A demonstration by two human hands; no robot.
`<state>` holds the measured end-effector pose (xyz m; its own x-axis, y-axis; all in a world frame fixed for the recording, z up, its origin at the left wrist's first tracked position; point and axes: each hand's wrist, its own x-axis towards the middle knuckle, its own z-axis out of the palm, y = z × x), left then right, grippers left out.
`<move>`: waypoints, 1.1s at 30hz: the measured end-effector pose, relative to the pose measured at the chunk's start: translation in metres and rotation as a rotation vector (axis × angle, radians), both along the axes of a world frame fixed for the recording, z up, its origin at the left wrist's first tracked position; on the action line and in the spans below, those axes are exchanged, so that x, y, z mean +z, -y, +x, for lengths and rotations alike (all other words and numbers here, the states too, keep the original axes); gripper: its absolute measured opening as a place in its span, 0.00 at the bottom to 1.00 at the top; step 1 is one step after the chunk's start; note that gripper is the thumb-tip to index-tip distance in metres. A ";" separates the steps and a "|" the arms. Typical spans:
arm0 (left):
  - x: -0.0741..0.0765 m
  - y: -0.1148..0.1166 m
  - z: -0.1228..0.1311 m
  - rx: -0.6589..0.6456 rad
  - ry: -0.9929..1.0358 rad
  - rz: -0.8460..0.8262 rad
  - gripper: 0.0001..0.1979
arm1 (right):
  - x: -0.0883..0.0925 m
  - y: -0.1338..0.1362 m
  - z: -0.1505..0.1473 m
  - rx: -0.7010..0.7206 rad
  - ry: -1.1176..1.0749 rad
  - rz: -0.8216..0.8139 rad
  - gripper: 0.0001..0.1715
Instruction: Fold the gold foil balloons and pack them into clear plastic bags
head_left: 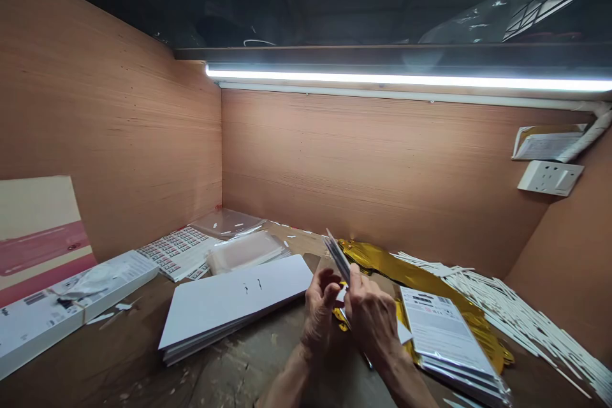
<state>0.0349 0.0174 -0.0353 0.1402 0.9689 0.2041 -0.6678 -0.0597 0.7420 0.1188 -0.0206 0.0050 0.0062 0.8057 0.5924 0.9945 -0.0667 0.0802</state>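
Note:
My right hand point(371, 309) grips a thin, flat packet point(338, 258), seen nearly edge-on and tilted upward. Just left of it is my left hand point(317, 309), its fingers loosely curled and thumb apart, with nothing clearly held. Part of a white piece shows between the hands, mostly hidden. Beyond my right hand lies gold foil film point(373, 258). To the right, a stack of clear-wrapped printed packets point(444, 325) rests partly over the foil. A stack of white cards point(234, 303) with small dark marks lies left of my hands.
Many white sticks point(530, 312) spread along the right. Clear plastic sleeves point(248, 250) and sticker sheets point(179, 248) lie at the back left. A long white box point(71, 303) stands at left. Wooden panels enclose the table beneath a lit tube point(382, 78); a socket point(549, 177) is at right.

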 end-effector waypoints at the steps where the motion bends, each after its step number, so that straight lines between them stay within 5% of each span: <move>1: 0.005 0.003 -0.001 -0.091 0.068 0.031 0.24 | -0.006 -0.001 -0.006 0.002 0.091 0.018 0.19; 4: 0.009 0.003 -0.003 -0.185 0.214 -0.072 0.15 | -0.028 0.000 -0.025 0.006 0.286 0.033 0.19; 7: 0.001 -0.005 -0.005 -0.092 0.208 -0.241 0.07 | -0.038 0.007 -0.028 0.087 0.269 -0.012 0.22; 10: 0.001 -0.006 -0.008 -0.069 0.120 -0.166 0.04 | -0.025 0.020 -0.002 0.236 -0.061 0.035 0.26; 13: 0.013 0.005 -0.014 -0.213 -0.031 0.063 0.09 | -0.001 0.033 0.040 0.292 -0.588 0.192 0.37; 17: 0.019 0.033 -0.017 -0.370 -0.296 0.201 0.10 | -0.008 0.053 0.069 0.441 -1.233 0.004 0.40; 22: 0.004 0.079 -0.004 -0.373 -0.342 0.131 0.21 | -0.056 0.079 0.052 0.408 -1.341 0.074 0.40; 25: 0.003 0.091 0.001 -0.295 -0.340 0.043 0.17 | -0.053 0.082 0.061 0.460 -1.217 0.020 0.31; 27: 0.009 0.086 0.002 -0.277 -0.334 -0.013 0.15 | -0.040 0.076 0.091 0.320 -1.068 0.027 0.29; 30: 0.020 0.068 0.003 -0.245 -0.207 -0.111 0.16 | -0.031 0.061 0.161 -0.168 -0.888 0.067 0.38; 32: 0.024 0.057 0.005 -0.214 -0.098 -0.207 0.18 | -0.038 0.053 0.206 -0.493 -0.861 -0.134 0.42; 33: 0.024 0.053 0.008 -0.209 -0.059 -0.266 0.19 | -0.044 0.050 0.224 -0.547 -0.870 -0.192 0.43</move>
